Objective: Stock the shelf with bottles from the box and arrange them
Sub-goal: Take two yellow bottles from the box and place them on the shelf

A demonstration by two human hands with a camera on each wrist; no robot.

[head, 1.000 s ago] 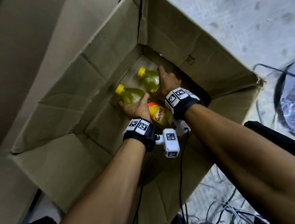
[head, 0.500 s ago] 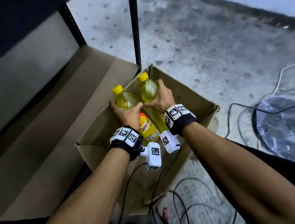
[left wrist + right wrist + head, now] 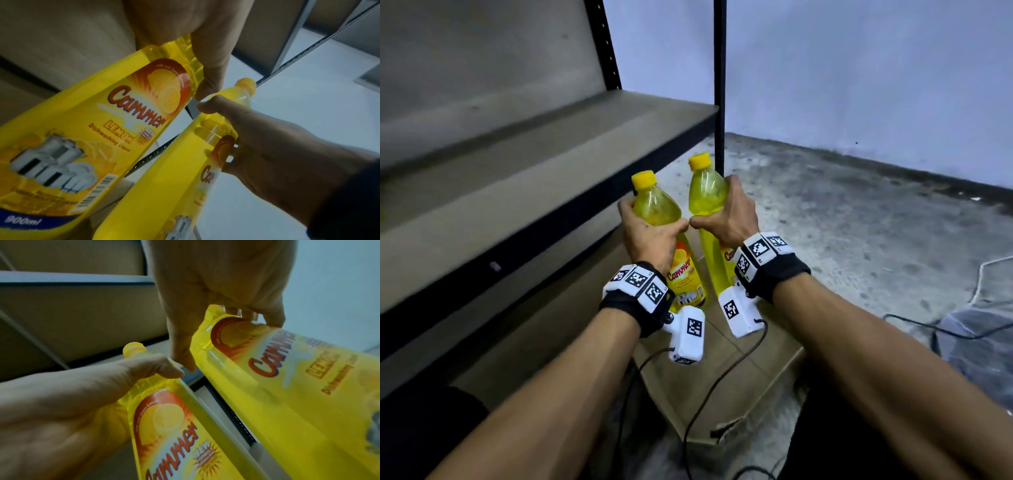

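Note:
Two yellow dish-liquid bottles with yellow caps are held upright, side by side, above the cardboard box point(image 3: 726, 370). My left hand point(image 3: 650, 233) grips the left bottle point(image 3: 654, 209) round its upper body. My right hand point(image 3: 729, 216) grips the right bottle point(image 3: 705, 192) the same way. The two thumbs nearly touch between the bottles. In the left wrist view the left bottle point(image 3: 98, 129) fills the foreground, with the right bottle point(image 3: 185, 162) beside it. The right wrist view shows the right bottle point(image 3: 287, 378) and the left bottle point(image 3: 170, 426). The shelf board point(image 3: 524, 192) lies to the left, bare.
A black shelf upright point(image 3: 719, 85) stands just behind the right bottle. A lower shelf board point(image 3: 534, 335) sits under the upper one. Cables point(image 3: 962, 329) trail over the concrete floor point(image 3: 859, 222) at right. A pale wall point(image 3: 859, 68) closes the back.
Both hands have lifted the two bottles out of the box and up to shelf height. The view has swung up from the box to the shelf and wall.

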